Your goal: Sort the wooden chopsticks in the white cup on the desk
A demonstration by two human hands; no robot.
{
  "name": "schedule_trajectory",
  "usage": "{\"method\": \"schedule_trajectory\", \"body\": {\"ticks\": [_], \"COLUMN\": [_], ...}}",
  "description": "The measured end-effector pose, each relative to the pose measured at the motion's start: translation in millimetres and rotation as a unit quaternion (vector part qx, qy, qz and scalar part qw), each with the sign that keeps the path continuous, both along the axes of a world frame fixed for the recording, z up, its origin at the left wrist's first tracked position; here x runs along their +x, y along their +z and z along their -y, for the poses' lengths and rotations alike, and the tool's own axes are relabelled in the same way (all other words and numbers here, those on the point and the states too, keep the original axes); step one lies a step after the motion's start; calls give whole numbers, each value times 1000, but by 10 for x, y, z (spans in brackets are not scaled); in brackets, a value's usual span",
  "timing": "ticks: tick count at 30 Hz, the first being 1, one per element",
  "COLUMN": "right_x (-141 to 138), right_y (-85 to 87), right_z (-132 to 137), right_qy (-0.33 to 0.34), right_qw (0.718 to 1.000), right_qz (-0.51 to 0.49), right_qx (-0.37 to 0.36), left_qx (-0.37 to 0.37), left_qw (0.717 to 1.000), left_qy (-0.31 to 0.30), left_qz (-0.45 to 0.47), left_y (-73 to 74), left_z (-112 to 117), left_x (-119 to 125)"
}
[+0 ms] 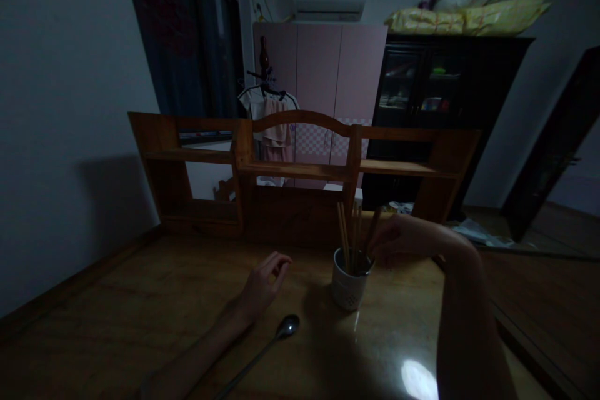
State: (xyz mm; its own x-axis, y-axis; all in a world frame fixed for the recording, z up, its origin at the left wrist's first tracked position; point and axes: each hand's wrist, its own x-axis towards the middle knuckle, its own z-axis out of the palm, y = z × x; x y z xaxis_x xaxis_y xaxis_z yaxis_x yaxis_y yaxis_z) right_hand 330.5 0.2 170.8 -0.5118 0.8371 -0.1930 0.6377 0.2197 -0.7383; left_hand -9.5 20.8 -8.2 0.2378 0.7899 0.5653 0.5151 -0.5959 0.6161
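Note:
A white holder (347,290) with small holes near its base stands upright on the wooden table. Several light wooden chopsticks (344,237) lean inside it. My right hand (398,239) is at the holder's right rim, fingers closed around a dark brown stick (374,224) whose lower end goes down into the holder; its exact kind is too dim to tell. My left hand (263,284) rests left of the holder, loosely curled, with thumb and fingers apart and nothing in it. Beside that hand lies a long-handled metal spoon (287,325), bowl toward the holder.
Behind the holder, a wooden shelf unit (300,170) spans the table's back edge. A wall (70,137) borders the table (140,306) on the left. Farther back stand a pink wardrobe (319,69), a dark cabinet (422,94) and a rack with hanging clothes (274,119).

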Motion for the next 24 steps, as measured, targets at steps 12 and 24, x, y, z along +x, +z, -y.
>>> {"method": "schedule_trajectory", "body": {"ticks": [12, 24], "right_x": [-11, -113], "right_y": [165, 264], "right_z": [59, 165], "right_qy": [-152, -210], "right_qw": [956, 911], "right_qz": [-52, -25], "right_qx": [245, 354], "left_qx": [-3, 3], "left_qw": [975, 942], "left_qy": [-81, -118], "left_qz": [-206, -315], "left_y": [36, -15], "left_z": [107, 227], "left_x": [41, 41]}}
